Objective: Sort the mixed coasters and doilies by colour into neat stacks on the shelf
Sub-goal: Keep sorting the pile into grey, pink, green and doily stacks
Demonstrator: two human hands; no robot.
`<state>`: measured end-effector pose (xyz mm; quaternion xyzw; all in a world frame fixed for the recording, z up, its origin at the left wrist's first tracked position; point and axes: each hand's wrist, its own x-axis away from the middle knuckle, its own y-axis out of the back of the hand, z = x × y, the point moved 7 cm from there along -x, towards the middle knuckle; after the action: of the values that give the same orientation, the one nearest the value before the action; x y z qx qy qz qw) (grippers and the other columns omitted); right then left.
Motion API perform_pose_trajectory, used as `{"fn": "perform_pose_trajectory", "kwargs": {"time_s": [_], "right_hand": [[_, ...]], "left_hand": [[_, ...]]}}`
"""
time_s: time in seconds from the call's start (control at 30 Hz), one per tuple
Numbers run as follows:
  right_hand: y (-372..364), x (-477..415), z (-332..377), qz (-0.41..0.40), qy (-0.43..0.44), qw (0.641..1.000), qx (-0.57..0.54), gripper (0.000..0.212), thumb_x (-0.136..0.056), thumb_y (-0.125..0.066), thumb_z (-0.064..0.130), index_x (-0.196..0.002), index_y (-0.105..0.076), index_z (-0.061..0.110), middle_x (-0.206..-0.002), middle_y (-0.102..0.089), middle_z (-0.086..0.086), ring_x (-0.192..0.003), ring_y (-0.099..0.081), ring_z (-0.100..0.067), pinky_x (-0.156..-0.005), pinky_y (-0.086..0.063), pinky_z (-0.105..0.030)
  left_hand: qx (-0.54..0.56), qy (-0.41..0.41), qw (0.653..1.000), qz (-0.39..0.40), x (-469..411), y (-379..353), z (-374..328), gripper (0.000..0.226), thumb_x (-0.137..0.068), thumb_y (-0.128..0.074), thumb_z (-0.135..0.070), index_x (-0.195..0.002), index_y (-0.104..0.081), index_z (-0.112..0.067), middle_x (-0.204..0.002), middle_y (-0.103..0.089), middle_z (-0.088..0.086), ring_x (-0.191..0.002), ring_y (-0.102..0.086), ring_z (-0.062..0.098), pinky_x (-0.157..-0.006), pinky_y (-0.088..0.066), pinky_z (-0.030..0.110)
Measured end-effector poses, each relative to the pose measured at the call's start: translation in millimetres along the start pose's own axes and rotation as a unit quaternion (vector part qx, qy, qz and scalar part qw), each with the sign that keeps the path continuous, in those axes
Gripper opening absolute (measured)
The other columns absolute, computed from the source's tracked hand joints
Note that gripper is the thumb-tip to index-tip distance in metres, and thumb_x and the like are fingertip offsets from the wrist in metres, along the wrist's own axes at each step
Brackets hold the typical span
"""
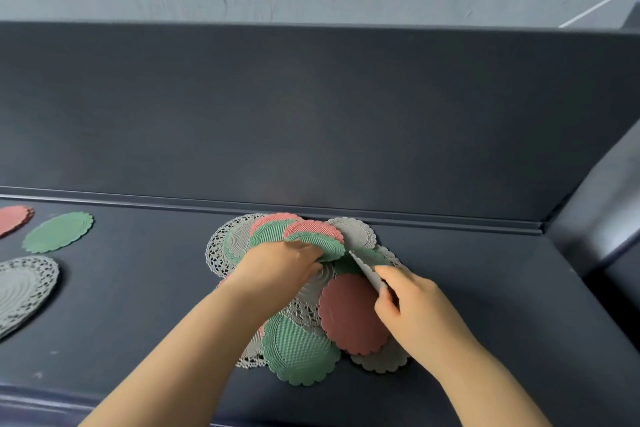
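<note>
A mixed heap of scalloped coasters and lace doilies lies mid-shelf: a dark red coaster point(351, 314), a green coaster point(299, 355) at the front, pink and green ones at the back, and white lace doilies point(220, 250) underneath. My left hand point(280, 263) reaches into the heap, its fingers curled under the edge of a green coaster point(320, 246). My right hand point(410, 305) pinches a grey coaster point(367, 270) and tilts it up on edge. Sorted at the left are a pink stack point(12, 220), a single green coaster point(59, 231) and a white doily stack point(22, 289).
The dark shelf point(138, 288) has a tall back panel point(311, 114) behind a narrow ledge. A dark padded arm point(599, 218) closes off the right end. The shelf's front edge runs along the bottom left.
</note>
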<state>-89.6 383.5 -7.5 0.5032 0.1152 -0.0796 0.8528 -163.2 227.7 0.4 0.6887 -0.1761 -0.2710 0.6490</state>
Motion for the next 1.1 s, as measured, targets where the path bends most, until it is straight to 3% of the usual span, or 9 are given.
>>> {"fn": "perform_pose_trajectory", "kwargs": {"time_s": [0.1, 0.2, 0.33, 0.43, 0.53, 0.67, 0.73, 0.83, 1.1], "right_hand": [[-0.4, -1.2, 8.3, -0.011, 0.008, 0.999, 0.034, 0.028, -0.083, -0.055, 0.012, -0.107, -0.067, 0.020, -0.069, -0.064, 0.002, -0.056, -0.052, -0.016, -0.048, -0.042, -0.027], [10.2, -6.2, 13.5, -0.053, -0.028, 0.998, -0.003, 0.029, -0.088, -0.051, 0.011, -0.114, -0.063, 0.017, -0.060, -0.049, 0.009, -0.051, -0.045, -0.011, -0.046, -0.033, -0.022], [24.6, -12.2, 39.8, -0.115, -0.039, 0.990, -0.073, 0.027, -0.090, -0.048, 0.009, -0.111, -0.064, 0.015, -0.049, -0.034, 0.015, -0.047, -0.046, -0.003, -0.044, -0.033, -0.011], [22.1, -18.0, 75.5, -0.161, -0.018, 0.985, -0.067, 0.025, -0.087, -0.052, 0.006, -0.106, -0.066, 0.015, -0.044, -0.031, 0.014, -0.047, -0.045, -0.001, -0.046, -0.032, -0.013], [3.8, -24.6, 114.7, -0.184, -0.006, 0.981, -0.068, 0.026, -0.084, -0.056, -0.001, -0.104, -0.068, 0.011, -0.044, -0.033, 0.016, -0.051, -0.046, 0.006, -0.048, -0.031, -0.005], [-38.1, -32.3, 180.2, -0.181, 0.046, 0.981, -0.049, 0.030, -0.079, -0.062, -0.007, -0.104, -0.069, 0.008, -0.053, -0.051, 0.011, -0.060, -0.050, 0.011, -0.054, -0.034, -0.004], [-57.7, -35.2, 214.5, -0.176, 0.060, 0.981, -0.055, 0.025, -0.079, -0.059, 0.000, -0.101, -0.070, 0.008, -0.053, -0.039, 0.023, -0.061, -0.045, 0.023, -0.056, -0.028, 0.004], [-86.7, -37.9, 262.1, -0.166, 0.061, 0.981, -0.076, 0.028, -0.079, -0.052, 0.008, -0.100, -0.070, 0.011, -0.051, -0.028, 0.030, -0.057, -0.042, 0.023, -0.055, -0.027, 0.004], [-150.3, -29.9, 333.5, -0.153, 0.052, 0.981, -0.106, 0.028, -0.084, -0.049, 0.017, -0.103, -0.069, 0.015, -0.063, -0.046, 0.023, -0.064, -0.043, 0.023, -0.061, -0.026, 0.007]], "left_hand": [[0.018, -0.007, 0.998, -0.063, 8.1, 11.4, 1.2, 0.030, -0.097, -0.049, -0.030, -0.126, -0.055, -0.031, -0.116, -0.063, -0.014, -0.097, -0.064, 0.012, -0.070, -0.055, 0.028], [0.021, -0.041, 0.987, -0.157, 22.1, 31.4, 5.5, 0.038, -0.066, -0.083, -0.013, -0.100, -0.070, -0.027, -0.092, -0.071, -0.015, -0.072, -0.069, 0.008, -0.042, -0.049, 0.020], [0.010, -0.027, 0.971, -0.238, 45.9, 57.2, 25.9, 0.020, -0.078, -0.058, -0.023, -0.090, -0.073, -0.022, -0.069, -0.070, -0.011, -0.050, -0.064, 0.012, -0.033, -0.039, 0.015], [0.019, 0.001, 0.966, -0.256, 65.1, 70.4, 54.0, 0.033, -0.084, -0.040, -0.032, -0.090, -0.072, -0.024, -0.067, -0.069, -0.011, -0.047, -0.061, 0.014, -0.033, -0.040, 0.017], [0.031, -0.004, 0.962, -0.273, 90.2, 82.3, 90.9, 0.034, -0.085, -0.041, -0.032, -0.093, -0.072, -0.023, -0.082, -0.072, -0.012, -0.059, -0.067, 0.013, -0.038, -0.048, 0.020], [0.025, 0.008, 0.960, -0.279, 132.1, 96.7, 154.8, 0.033, -0.083, -0.043, -0.029, -0.096, -0.073, -0.023, -0.092, -0.073, -0.012, -0.074, -0.070, 0.009, -0.048, -0.047, 0.015], [0.034, 0.020, 0.960, -0.278, 153.7, 100.6, 189.4, 0.035, -0.083, -0.042, -0.030, -0.096, -0.074, -0.022, -0.094, -0.073, -0.010, -0.077, -0.070, 0.009, -0.049, -0.048, 0.016], [0.042, 0.032, 0.963, -0.263, 184.2, 100.2, 235.5, 0.036, -0.083, -0.042, -0.032, -0.096, -0.074, -0.022, -0.096, -0.073, -0.010, -0.079, -0.070, 0.009, -0.050, -0.050, 0.017], [0.083, 0.023, 0.975, -0.204, 237.3, 77.9, 311.1, 0.028, -0.084, -0.051, -0.026, -0.101, -0.073, -0.019, -0.101, -0.072, -0.009, -0.088, -0.069, 0.011, -0.061, -0.054, 0.020]]}}
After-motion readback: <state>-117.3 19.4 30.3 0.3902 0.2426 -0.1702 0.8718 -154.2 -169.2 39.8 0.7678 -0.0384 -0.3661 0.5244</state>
